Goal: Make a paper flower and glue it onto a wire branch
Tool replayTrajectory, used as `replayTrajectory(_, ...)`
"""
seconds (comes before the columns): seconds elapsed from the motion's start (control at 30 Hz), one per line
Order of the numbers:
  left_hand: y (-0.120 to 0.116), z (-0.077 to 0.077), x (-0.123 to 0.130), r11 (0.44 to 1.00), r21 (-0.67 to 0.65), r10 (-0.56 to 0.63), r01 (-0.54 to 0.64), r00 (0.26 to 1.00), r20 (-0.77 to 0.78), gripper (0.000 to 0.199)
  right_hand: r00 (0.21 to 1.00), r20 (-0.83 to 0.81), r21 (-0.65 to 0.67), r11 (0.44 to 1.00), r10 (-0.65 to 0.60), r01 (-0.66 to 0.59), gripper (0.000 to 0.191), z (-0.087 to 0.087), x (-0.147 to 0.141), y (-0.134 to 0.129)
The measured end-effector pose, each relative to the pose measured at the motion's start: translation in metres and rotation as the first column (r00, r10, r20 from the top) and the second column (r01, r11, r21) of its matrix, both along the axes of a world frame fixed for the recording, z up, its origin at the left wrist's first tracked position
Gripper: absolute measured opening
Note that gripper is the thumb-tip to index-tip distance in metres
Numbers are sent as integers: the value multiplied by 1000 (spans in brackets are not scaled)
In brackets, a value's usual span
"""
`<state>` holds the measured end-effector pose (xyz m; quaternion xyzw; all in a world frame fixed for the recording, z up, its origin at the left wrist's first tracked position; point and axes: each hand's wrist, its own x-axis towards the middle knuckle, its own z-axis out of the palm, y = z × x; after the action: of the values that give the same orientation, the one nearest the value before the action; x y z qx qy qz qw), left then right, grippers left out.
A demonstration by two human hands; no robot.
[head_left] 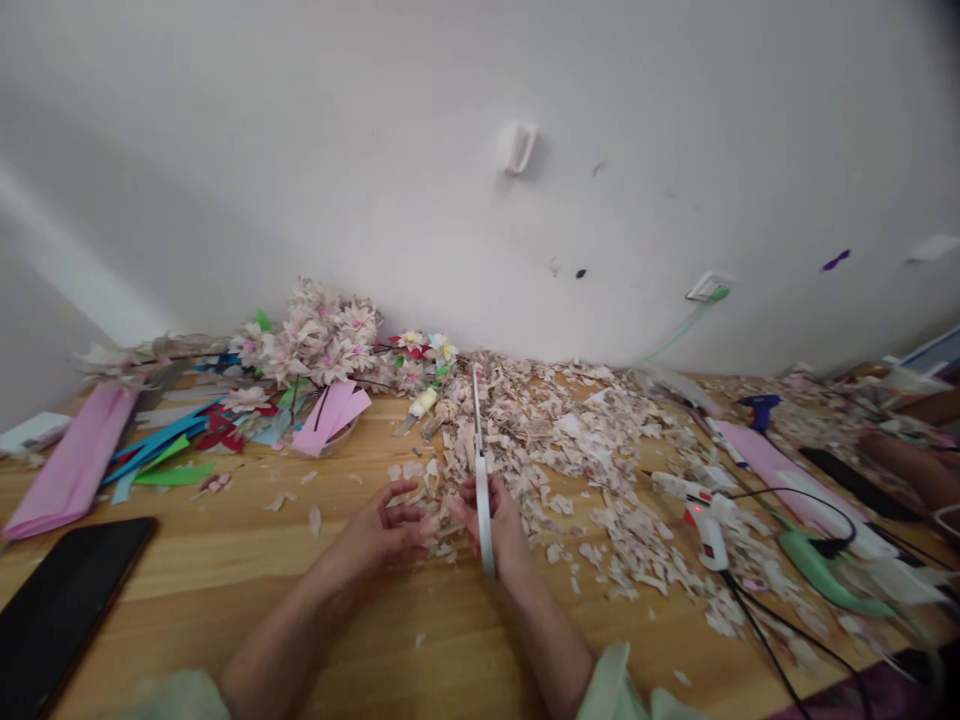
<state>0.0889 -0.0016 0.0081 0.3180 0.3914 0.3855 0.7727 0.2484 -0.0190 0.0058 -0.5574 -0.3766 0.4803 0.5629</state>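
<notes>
My right hand (pixel 499 530) is wrapped round the white handle of a pair of scissors (pixel 482 480), whose blades point away toward the wall. Just to its left is my left hand (pixel 390 530), fingers curved, with the fingertips close to the right thumb. Whether the left fingers pinch a small pale scrap is too blurred to tell. Many pale scraps (pixel 555 440) are spread over the wooden table (pixel 360 630) beyond and right of the hands.
Pale paper flowers (pixel 315 335) lie at the back left, near pink paper (pixel 79 460) and blue strips (pixel 165 435). A black tablet (pixel 71 610) is at front left. On the right are a white glue gun (pixel 705 520), cables and another person's arm (pixel 911 470).
</notes>
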Motion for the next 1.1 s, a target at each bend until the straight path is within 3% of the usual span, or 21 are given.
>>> replayTrajectory(0.33, 2, -2, -1, 997, 60, -46, 48, 998, -32, 61, 1000, -6, -1, 1000, -22, 22, 39, 0, 3, 0)
replayTrajectory(0.6, 3, 5, -2, 995, 75, -59, 62, 997, -50, 54, 996, -41, 25, 997, -78, 79, 41, 0, 7, 4)
replayTrajectory(0.77, 4, 6, -3, 997, 57, -44, 46, 998, -37, 54, 990, 55, 61, 990, -133, 129, 37, -2, 17, 6)
replayTrajectory(0.93, 5, 7, -4, 999, 43, -15, 14, 1000, 6, 53, 905, 304, 107, 955, -296, 276, 28, -4, 27, 5)
replayTrajectory(1.0, 5, 7, -4, 998, 55, 4, -5, 999, 32, 55, 933, 237, 115, 962, -270, 249, 31, -2, 25, 5)
replayTrajectory(1.1, 5, 7, -3, 996, 78, 37, -42, 997, 69, 57, 994, 61, 46, 995, -96, 93, 37, 0, 13, 4)
